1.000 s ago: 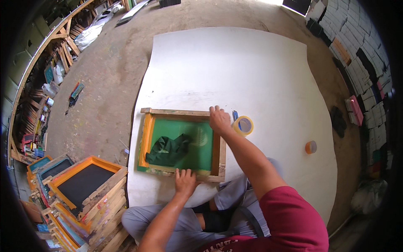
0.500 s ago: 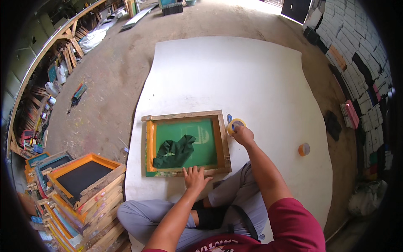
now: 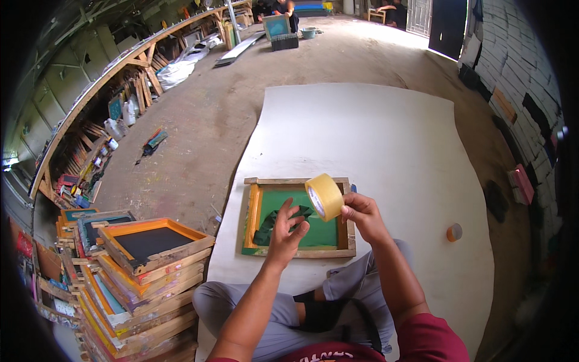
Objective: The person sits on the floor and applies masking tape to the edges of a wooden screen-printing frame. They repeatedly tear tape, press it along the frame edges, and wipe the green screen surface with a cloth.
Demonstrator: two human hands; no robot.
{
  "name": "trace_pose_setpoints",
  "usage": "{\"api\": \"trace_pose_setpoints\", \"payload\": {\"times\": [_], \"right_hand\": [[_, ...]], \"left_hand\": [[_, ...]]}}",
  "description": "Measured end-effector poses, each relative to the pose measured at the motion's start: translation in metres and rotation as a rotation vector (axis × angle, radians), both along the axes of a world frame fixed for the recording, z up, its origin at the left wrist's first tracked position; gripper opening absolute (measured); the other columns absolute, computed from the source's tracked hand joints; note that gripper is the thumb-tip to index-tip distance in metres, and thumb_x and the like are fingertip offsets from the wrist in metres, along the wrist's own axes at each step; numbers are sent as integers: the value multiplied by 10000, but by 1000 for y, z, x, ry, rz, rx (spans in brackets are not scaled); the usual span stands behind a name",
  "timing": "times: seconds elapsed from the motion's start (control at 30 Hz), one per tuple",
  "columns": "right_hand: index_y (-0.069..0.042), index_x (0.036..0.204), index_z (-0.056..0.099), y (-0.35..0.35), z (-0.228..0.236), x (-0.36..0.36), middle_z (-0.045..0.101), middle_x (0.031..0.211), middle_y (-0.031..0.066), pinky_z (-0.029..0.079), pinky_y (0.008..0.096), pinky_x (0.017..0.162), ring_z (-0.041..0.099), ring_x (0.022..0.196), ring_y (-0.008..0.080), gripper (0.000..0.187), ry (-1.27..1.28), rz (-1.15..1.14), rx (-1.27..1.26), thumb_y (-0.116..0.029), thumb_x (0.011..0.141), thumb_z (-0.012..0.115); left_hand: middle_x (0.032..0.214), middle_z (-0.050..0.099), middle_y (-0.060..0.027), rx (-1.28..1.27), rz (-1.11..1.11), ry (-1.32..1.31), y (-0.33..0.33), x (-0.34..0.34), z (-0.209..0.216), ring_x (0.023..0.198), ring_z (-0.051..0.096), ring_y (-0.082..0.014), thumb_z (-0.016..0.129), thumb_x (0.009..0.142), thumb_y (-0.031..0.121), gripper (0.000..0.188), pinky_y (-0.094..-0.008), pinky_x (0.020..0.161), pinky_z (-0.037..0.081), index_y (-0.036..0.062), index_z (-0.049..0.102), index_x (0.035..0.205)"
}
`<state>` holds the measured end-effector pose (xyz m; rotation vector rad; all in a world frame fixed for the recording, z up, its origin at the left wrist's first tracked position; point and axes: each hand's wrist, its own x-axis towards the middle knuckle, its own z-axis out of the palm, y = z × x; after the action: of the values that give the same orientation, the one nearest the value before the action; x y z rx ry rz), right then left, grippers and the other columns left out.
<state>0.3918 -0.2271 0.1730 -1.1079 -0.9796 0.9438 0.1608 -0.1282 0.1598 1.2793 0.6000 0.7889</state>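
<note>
In the head view, the right hand (image 3: 362, 217), right of centre, pinches a yellowish tape roll (image 3: 326, 196) at mid-picture — the left hand (image 3: 286, 234), fingers loosely spread, is empty before the wooden frame (image 3: 325, 253) (dark green cloth (image 3: 263, 235) inside).

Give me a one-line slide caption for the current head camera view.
Right hand holds a yellowish tape roll over a wooden-framed green screen, open left hand hovering nearby.

At mid-picture my tape roll (image 3: 330, 194) is yellow, the mesh (image 3: 319, 237) green, the cloth (image 3: 264, 233) darker green. My sleeve (image 3: 431, 339), lower right, is maroon.
</note>
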Motion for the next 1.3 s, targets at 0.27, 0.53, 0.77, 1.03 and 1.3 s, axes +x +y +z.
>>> {"api": "trace_pose_setpoints", "payload": {"times": [0.27, 0.53, 0.77, 1.03, 1.3], "right_hand": [[18, 1146, 718, -10, 40, -58, 695, 1082, 86, 524, 336, 929, 650, 1053, 177, 205, -174, 154, 155, -125, 1001, 744], [-5, 1141, 730, -18, 62, -77, 708, 1073, 90, 507, 344, 860, 624, 957, 182, 254, -256, 195, 218, -154, 946, 795], [-10, 1128, 733, -27, 76, -82, 712, 1039, 85, 489, 338, 835, 607, 934, 184, 247, -315, 147, 232, -157, 939, 793], [21, 1145, 720, -28, 78, -84, 710, 1038, 78, 498, 306, 831, 622, 934, 139, 268, -257, 141, 132, -197, 994, 755], [87, 1307, 673, -25, 81, -89, 745, 1174, 135, 529, 333, 968, 666, 1109, 171, 407, -70, 166, 1, -241, 1065, 680]], "left_hand": [[1484, 485, -213, 65, -38, -191, -18, -29, 66, 1254, 585, -276, 896, 866, 424, 1119, -434, 1041, 539, 50, 211, 1668], [1503, 461, -203, 292, 102, -260, -33, -45, 70, 1331, 562, -304, 933, 794, 200, 1107, -487, 1100, 509, 51, 239, 1644], [1577, 411, -212, 497, 106, -201, -37, -48, 70, 1408, 517, -331, 906, 760, 105, 1119, -481, 1154, 471, 23, 211, 1634], [1547, 468, -203, 725, 218, -117, -34, -47, 59, 1392, 545, -319, 992, 705, 169, 1144, -486, 1095, 514, 48, 306, 1613], [1290, 609, -164, 148, 89, -177, -36, -46, 61, 1068, 680, -204, 909, 843, 322, 912, -343, 887, 588, -4, 421, 1541]]}}
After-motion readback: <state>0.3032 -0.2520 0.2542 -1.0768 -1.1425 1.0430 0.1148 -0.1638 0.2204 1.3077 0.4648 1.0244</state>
